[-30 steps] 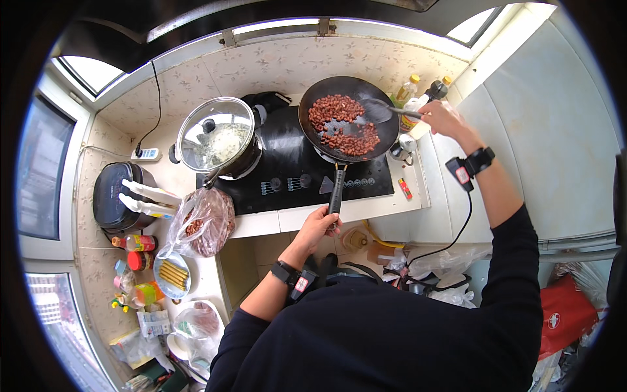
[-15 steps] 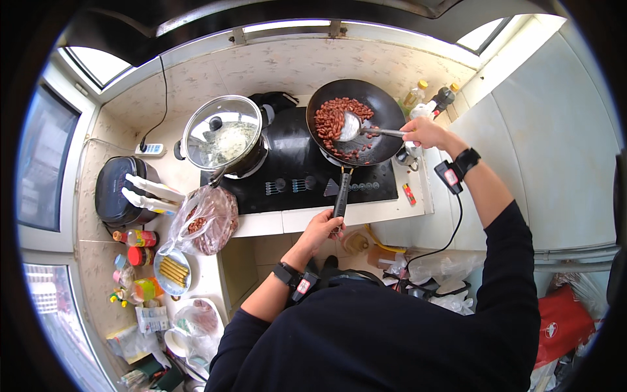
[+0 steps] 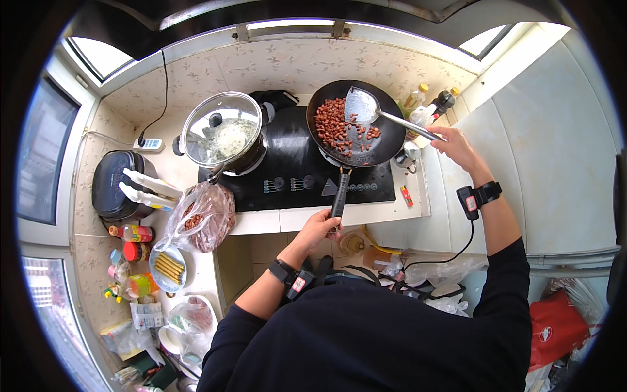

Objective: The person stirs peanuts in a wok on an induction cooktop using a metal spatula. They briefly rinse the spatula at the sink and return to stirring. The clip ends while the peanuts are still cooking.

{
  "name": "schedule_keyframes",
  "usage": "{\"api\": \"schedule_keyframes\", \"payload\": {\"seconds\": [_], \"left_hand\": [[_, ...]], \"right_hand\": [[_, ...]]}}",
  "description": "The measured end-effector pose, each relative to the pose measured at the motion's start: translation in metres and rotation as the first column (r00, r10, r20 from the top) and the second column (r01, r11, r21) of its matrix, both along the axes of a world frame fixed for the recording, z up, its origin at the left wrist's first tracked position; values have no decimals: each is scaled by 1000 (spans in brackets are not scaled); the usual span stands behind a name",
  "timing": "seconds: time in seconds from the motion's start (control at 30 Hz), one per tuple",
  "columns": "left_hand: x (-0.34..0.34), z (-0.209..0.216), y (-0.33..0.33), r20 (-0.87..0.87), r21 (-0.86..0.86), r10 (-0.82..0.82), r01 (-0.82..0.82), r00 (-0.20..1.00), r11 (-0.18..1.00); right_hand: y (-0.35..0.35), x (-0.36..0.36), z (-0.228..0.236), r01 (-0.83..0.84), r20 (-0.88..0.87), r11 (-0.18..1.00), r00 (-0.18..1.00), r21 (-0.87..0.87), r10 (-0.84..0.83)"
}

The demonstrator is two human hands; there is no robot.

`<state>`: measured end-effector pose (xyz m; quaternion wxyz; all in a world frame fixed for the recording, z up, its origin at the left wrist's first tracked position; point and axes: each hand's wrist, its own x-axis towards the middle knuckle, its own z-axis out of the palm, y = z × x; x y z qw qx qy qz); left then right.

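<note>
A dark wok (image 3: 385, 140) sits on the right side of the black cooktop (image 3: 290, 140), its handle pointing toward me. My left hand (image 3: 320, 229) is closed round the end of that handle. Reddish-brown peanuts (image 3: 332, 124) are heaped in the left half of the wok, with some scattered toward its middle. My right hand (image 3: 455, 147) grips the handle of a metal spatula (image 3: 363, 106). The spatula's broad blade is at the far side of the wok, just beyond the peanuts.
Left of the wok stands a pot with a glass lid (image 3: 222, 127). A plastic bag of peanuts (image 3: 202, 219) lies at the counter's front edge, near a plate of yellow sticks (image 3: 168, 268). Bottles (image 3: 415, 98) stand behind the wok's right side; a red lighter (image 3: 406, 195) lies nearby.
The spatula blade has moved from among the peanuts to the wok's far side. My right hand has shifted right and slightly nearer to me. My left hand stays on the wok handle.
</note>
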<state>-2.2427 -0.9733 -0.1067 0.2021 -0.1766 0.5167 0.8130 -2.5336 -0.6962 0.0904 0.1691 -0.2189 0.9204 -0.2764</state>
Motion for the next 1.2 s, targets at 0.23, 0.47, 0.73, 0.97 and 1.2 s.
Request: {"api": "schedule_keyframes", "payload": {"seconds": [0.23, 0.47, 0.73, 0.97, 1.2], "left_hand": [[0, 1, 0, -7, -6, -7, 7, 1000, 1000], [0, 1, 0, -2, -8, -11, 11, 1000, 1000], [0, 1, 1, -2, 3, -10, 10, 1000, 1000], [1, 1, 0, -18, -1, -7, 7, 1000, 1000], [-1, 1, 1, -3, -16, -13, 13, 1000, 1000]], "right_hand": [[7, 26, -39, 1, -248, 999, 969, -50, -14], [5, 36, -71, 47, -388, 991, 922, 122, 4], [10, 16, -72, 170, -9, 953, 984, -250, -178], [23, 32, -79, 419, 519, 794, 841, -440, -156], [46, 82, -113, 513, 636, 608, 772, -606, -18]]}}
